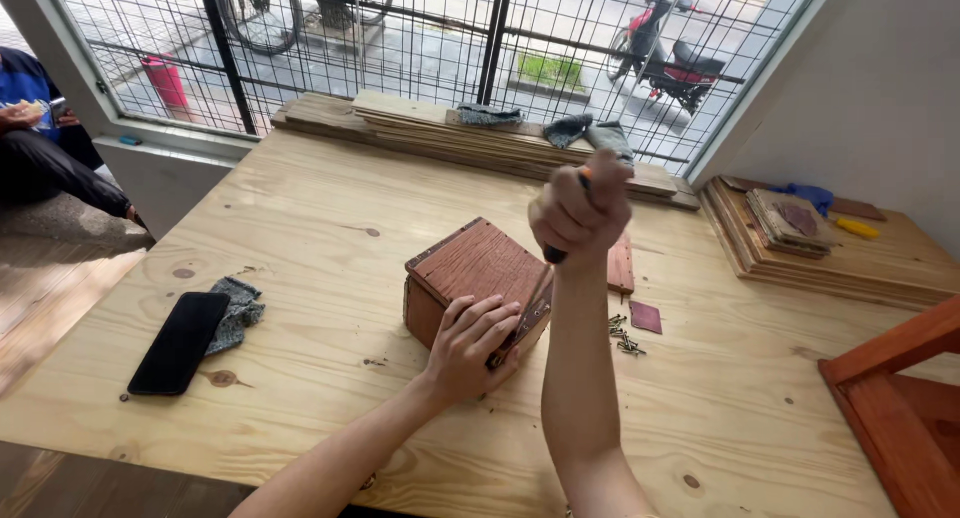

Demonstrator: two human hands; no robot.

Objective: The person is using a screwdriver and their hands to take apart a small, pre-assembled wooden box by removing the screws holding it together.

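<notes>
Right hand [578, 213] fisted on screwdriver [556, 250] above box [478, 278]; left hand [470, 346] bracing below; loose screws [625, 338] beside, unused.

One wooden box [478, 278] stands at the centre of the single pine table [330, 218]; all positions below are given relative to the box. Two hands: one left hand [468, 348] on its near corner, one right hand [580, 213] above it, gripping one screwdriver [556, 250]. One loose heap of screws [625, 336] just right, too small to count singly. One dark leather patch [645, 317] right. One black phone [179, 341] and one grey cloth [240, 308] far left. Two stacks of boards [460, 138] behind and far right. One yellow tool [857, 228] far right.
</notes>
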